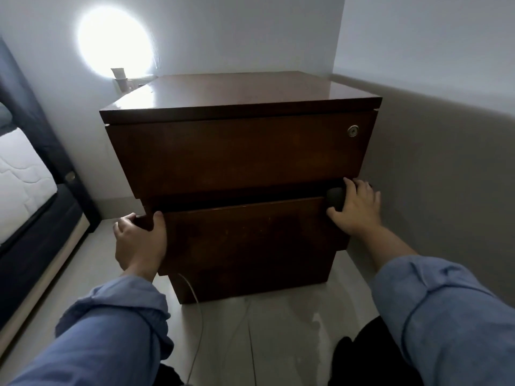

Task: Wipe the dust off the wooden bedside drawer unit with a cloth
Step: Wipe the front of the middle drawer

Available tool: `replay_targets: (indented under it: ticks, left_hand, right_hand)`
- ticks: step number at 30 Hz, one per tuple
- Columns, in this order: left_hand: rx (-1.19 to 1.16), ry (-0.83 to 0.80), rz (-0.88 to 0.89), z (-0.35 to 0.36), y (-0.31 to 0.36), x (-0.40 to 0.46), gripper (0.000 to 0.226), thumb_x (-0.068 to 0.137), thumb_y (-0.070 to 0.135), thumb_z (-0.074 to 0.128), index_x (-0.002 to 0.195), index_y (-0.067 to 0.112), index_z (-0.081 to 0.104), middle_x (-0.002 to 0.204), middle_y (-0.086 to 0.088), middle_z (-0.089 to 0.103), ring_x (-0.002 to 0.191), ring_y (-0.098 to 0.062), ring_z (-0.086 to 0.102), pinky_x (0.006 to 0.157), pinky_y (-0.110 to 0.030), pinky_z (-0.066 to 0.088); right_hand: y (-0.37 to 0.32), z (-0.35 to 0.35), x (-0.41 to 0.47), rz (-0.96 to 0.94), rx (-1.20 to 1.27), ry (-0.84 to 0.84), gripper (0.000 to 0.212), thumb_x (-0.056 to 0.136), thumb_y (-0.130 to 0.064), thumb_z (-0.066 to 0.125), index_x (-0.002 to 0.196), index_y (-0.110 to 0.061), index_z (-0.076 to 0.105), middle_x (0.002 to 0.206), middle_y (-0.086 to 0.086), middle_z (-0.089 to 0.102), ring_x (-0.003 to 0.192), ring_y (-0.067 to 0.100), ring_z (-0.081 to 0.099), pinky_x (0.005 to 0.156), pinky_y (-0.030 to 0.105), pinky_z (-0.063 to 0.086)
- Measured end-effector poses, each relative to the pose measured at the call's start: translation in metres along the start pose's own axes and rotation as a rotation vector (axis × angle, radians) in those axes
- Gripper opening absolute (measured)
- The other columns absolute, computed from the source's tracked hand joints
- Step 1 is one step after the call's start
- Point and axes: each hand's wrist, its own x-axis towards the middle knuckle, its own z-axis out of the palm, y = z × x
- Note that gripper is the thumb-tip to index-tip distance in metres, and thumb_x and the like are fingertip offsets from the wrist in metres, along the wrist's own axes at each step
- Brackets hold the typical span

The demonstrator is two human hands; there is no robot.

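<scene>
A dark wooden bedside drawer unit stands against the wall ahead. Its top drawer has a small metal lock. The lower drawer is pulled out a little. My left hand grips the top left corner of that lower drawer. My right hand rests on the drawer's top right corner, pressing a small dark grey cloth against the wood. Only a bunched part of the cloth shows beside my fingers.
A bed with a white mattress and dark frame stands at the left. A bright round light glares on the wall behind the unit. A thin white cable runs across the pale floor. A beige wall lies close on the right.
</scene>
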Motion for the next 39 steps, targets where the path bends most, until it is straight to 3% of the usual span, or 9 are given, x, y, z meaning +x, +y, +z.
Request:
replay_targets:
  ticks: [5,11,16,23,27,31,34,36,39]
  left_hand:
    - [-0.030,-0.004,-0.009,-0.001,-0.001,0.003,0.060,0.092,0.051,0.049,0.132,0.006,0.043,0.134,-0.015,0.045,0.116,-0.035,0.050,0.091,-0.045,0.042]
    - [-0.167,0.005,-0.073,-0.003,-0.009,0.007,0.059,0.093,0.059,0.036,0.129,0.014,0.049,0.129,-0.011,0.052,0.115,-0.031,0.051,0.093,-0.042,0.039]
    - [-0.210,-0.001,-0.101,-0.005,-0.011,0.007,0.066,0.092,0.065,0.028,0.126,0.014,0.051,0.125,-0.012,0.057,0.112,-0.031,0.053,0.092,-0.044,0.040]
    - [-0.225,-0.009,-0.078,-0.007,-0.012,0.007,0.064,0.093,0.064,0.029,0.127,0.015,0.051,0.126,-0.012,0.056,0.112,-0.031,0.053,0.093,-0.046,0.042]
    - [-0.232,-0.030,-0.069,-0.007,-0.015,0.008,0.064,0.093,0.063,0.028,0.127,0.015,0.050,0.126,-0.013,0.056,0.111,-0.032,0.053,0.093,-0.046,0.042]
    - [-0.224,-0.034,-0.051,-0.008,-0.018,0.010,0.062,0.094,0.061,0.027,0.126,0.013,0.051,0.124,-0.013,0.056,0.110,-0.032,0.053,0.090,-0.044,0.041]
    - [-0.206,-0.016,-0.046,-0.006,-0.018,0.011,0.060,0.094,0.060,0.027,0.124,0.013,0.051,0.122,-0.014,0.057,0.109,-0.032,0.053,0.090,-0.045,0.041]
    - [-0.202,-0.010,-0.042,-0.005,-0.020,0.012,0.059,0.095,0.059,0.027,0.124,0.013,0.051,0.121,-0.014,0.057,0.109,-0.033,0.053,0.089,-0.044,0.040]
    - [-0.196,-0.004,-0.031,-0.005,-0.023,0.011,0.059,0.097,0.057,0.027,0.127,0.011,0.050,0.122,-0.016,0.057,0.110,-0.034,0.053,0.087,-0.043,0.039]
  right_hand:
    - [-0.009,-0.002,-0.003,0.036,0.231,0.142,0.064,0.080,-0.013,0.063,0.136,-0.004,0.035,0.132,0.021,0.048,0.125,0.035,0.044,0.105,0.043,0.037]
    - [-0.039,0.010,-0.017,-0.165,0.116,0.094,0.049,0.081,-0.007,0.059,0.127,-0.003,0.045,0.129,0.017,0.050,0.122,0.030,0.046,0.106,0.037,0.035]
    - [-0.054,0.014,-0.024,-0.274,-0.007,0.080,0.056,0.077,-0.006,0.060,0.130,-0.003,0.044,0.133,0.017,0.047,0.128,0.030,0.040,0.113,0.038,0.029]
    - [-0.071,0.017,-0.023,-0.333,0.083,0.069,0.062,0.074,0.001,0.060,0.132,-0.012,0.042,0.128,0.010,0.053,0.122,0.025,0.048,0.106,0.036,0.036]
    - [-0.065,0.010,-0.022,-0.167,0.330,0.066,0.064,0.077,0.004,0.060,0.133,-0.019,0.037,0.131,0.007,0.050,0.119,0.025,0.050,0.102,0.043,0.044]
    - [-0.043,0.002,-0.013,-0.072,0.255,0.062,0.047,0.082,-0.014,0.062,0.124,-0.026,0.045,0.132,-0.003,0.047,0.122,0.022,0.047,0.111,0.060,0.013]
    - [-0.029,-0.002,-0.007,-0.077,0.298,-0.027,0.037,0.084,-0.015,0.059,0.116,-0.029,0.048,0.131,-0.004,0.046,0.124,0.024,0.042,0.105,0.071,0.017]
    - [-0.019,-0.004,-0.003,-0.080,0.335,0.010,0.033,0.084,-0.011,0.058,0.111,-0.028,0.050,0.128,-0.001,0.047,0.122,0.027,0.041,0.102,0.066,0.028]
    - [-0.008,-0.004,0.005,-0.055,0.443,0.073,0.031,0.083,-0.005,0.058,0.110,-0.020,0.055,0.121,0.006,0.049,0.116,0.030,0.044,0.093,0.042,0.039]
